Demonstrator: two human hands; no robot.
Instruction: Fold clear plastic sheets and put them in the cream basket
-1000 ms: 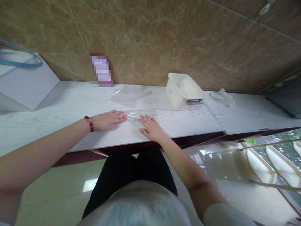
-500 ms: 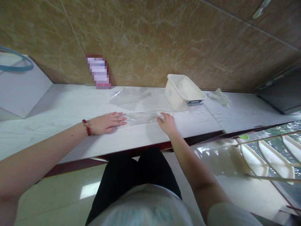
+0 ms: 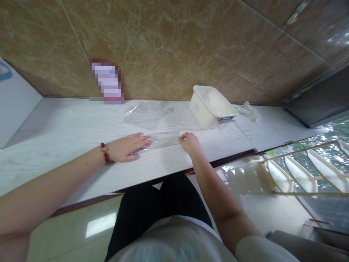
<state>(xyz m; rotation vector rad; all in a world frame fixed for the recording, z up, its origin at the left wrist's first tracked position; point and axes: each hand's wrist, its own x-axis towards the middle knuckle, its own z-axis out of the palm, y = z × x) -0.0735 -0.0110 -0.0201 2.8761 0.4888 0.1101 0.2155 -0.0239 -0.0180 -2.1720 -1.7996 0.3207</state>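
Your right hand point(image 3: 189, 142) pinches clear film point(image 3: 165, 139), left hand point(image 3: 125, 148) flat.
The label point(image 3: 196, 107) on the far bin point(image 3: 205, 118) is unreadable; desk point(image 3: 81, 118) edge near.

The white table point(image 3: 68, 123) bears a clear sheet point(image 3: 144, 115), clear strip point(image 3: 165, 140), cream bin point(image 3: 203, 112), crumpled pale wad point(image 3: 250, 112) and grey-white box point(image 3: 16, 103).

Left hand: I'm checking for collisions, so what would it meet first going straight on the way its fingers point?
Past the clear plastic under its fingertips, the left hand would probably first meet the right hand, at the plastic's other end; exact height is hard to judge.
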